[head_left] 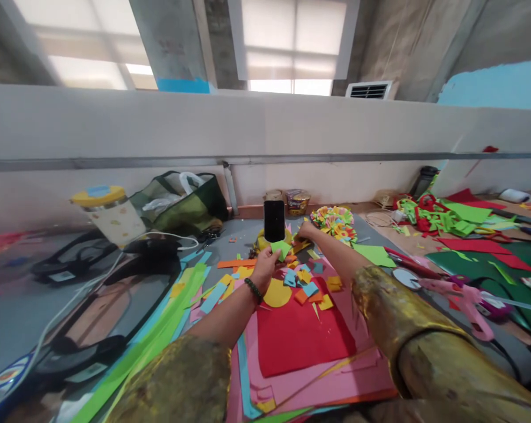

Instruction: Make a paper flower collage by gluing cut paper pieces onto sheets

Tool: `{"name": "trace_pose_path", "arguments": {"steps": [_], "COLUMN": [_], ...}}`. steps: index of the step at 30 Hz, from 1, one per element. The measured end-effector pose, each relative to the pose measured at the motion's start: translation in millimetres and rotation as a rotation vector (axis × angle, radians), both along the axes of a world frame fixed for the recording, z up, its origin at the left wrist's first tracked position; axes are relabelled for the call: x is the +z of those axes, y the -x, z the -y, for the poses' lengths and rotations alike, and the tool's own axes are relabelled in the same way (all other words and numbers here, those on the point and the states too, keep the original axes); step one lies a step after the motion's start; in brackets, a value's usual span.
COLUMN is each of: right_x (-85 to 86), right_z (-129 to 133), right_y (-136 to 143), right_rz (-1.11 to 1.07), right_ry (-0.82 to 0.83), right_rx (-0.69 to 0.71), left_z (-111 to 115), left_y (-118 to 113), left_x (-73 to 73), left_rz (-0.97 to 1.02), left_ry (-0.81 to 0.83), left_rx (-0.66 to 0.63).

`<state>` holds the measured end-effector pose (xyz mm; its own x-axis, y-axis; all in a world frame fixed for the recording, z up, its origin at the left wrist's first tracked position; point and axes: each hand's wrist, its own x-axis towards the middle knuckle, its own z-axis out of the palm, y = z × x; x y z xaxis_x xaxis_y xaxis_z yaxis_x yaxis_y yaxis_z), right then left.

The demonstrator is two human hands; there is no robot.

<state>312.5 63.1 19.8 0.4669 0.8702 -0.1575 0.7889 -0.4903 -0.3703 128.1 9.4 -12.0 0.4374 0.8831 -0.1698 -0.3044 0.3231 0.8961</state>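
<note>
My left hand (264, 265), with a dark bead bracelet at the wrist, pinches a small light green felt-like piece (283, 251) in front of an upright phone (274, 221). To the phone's right, my right hand (307, 230) reaches down with its fingers drawn together; what they hold, if anything, is too small to make out. Below the hands lie a yellow round piece (277, 293) and several small blue, orange and yellow pieces (310, 289). These rest on a red sheet (304, 343) over pink sheets (336, 390). A colourful ruffled flower-like bundle (336, 223) sits beyond my right hand.
Long green strips (159, 335) lie left, near black straps (97, 352), a yellow-lidded tumbler (110, 217) and a green bag (181, 202). On the right are pink scissors (463, 296), a tape roll (406, 278) and green and red scraps (450, 217). Cups (297, 201) stand by the partition.
</note>
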Motion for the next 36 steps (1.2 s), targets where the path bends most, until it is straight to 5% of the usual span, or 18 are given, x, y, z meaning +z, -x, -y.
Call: {"name": "trace_pose_path", "arguments": {"steps": [5, 11, 19, 22, 26, 31, 36], "right_x": [25.3, 63.6, 74.1, 70.9, 52.5, 18.2, -2.1], "right_z": [20.9, 68.7, 167.2, 186.4, 180.6, 167.3, 163.9], "right_y": [-17.2, -30.5, -20.0, -18.9, -12.9, 10.7, 22.1], "right_rz": [-0.138, -0.322, -0.615, -0.716, -0.842, -0.972, -0.999], "right_ry": [-0.007, -0.233, -0.549, -0.611, -0.616, -0.541, -0.571], "right_rx": [0.011, 0.077, 0.236, 0.305, 0.361, 0.448, 0.437], "left_z": [1.3, 4.6, 11.5, 21.1, 44.9, 76.1, 82.9], "left_y": [0.3, 2.7, 7.4, 12.5, 20.5, 20.1, 15.5], "left_x": [2.4, 10.0, 44.4, 59.3, 66.5, 47.4, 25.2], "left_rz": [-0.019, -0.078, -0.165, -0.201, -0.266, -0.318, -0.276], "left_ry": [-0.007, -0.066, -0.162, -0.171, -0.132, -0.032, -0.095], "left_rx": [-0.003, 0.036, 0.147, 0.141, 0.037, -0.058, -0.07]}}
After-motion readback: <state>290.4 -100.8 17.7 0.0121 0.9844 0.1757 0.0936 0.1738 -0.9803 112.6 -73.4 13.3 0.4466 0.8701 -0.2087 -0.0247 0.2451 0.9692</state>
